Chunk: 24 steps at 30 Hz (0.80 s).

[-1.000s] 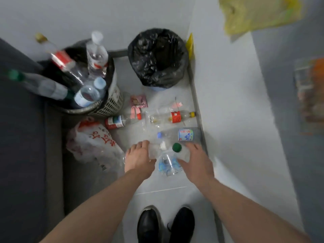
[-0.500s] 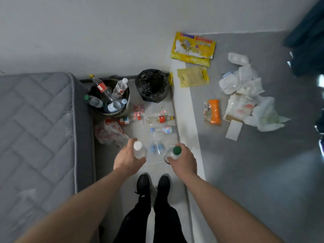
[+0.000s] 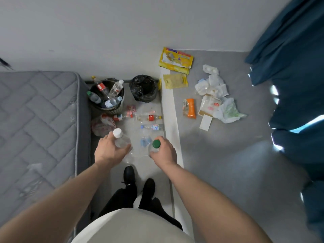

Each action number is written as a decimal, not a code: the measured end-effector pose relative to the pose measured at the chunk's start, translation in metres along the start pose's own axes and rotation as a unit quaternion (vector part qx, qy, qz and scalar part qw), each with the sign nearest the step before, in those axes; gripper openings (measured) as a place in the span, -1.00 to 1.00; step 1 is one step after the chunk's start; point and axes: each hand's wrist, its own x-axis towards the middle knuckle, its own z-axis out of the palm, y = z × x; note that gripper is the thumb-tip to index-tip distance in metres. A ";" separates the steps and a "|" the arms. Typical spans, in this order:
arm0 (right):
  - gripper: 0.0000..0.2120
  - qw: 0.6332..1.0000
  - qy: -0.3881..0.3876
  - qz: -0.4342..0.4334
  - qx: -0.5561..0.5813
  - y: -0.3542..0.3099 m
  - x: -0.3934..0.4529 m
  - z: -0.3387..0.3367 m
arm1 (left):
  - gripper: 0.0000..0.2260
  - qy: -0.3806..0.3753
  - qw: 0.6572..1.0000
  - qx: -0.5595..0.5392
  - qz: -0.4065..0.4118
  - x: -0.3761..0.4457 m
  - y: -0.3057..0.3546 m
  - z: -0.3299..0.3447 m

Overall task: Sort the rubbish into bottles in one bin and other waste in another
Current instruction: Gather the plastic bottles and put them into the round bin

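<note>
Two clear bottles were held upright above the floor, nearer the person than the bottle bin. The left hand gripped the white-capped bottle; the right hand clasped the green-capped bottle.

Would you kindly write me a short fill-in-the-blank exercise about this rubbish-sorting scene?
1. The left hand grips a bottle with a ____ cap.
2. The right hand grips a bottle with a ____ cap.
3. The bin beside the mattress holds ____.

Missing words: white; green; bottles
</note>
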 end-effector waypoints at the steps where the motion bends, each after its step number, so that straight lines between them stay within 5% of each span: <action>1: -0.65 1.000 0.001 -0.007 0.000 -0.003 -0.002 -0.001 | -0.49 0.003 1.000 0.003 -0.002 -0.005 0.001 -0.005; 24: -0.68 0.999 0.037 0.028 0.024 -0.146 0.042 0.010 | -0.62 0.014 0.998 -0.057 -0.001 0.101 -0.039 -0.147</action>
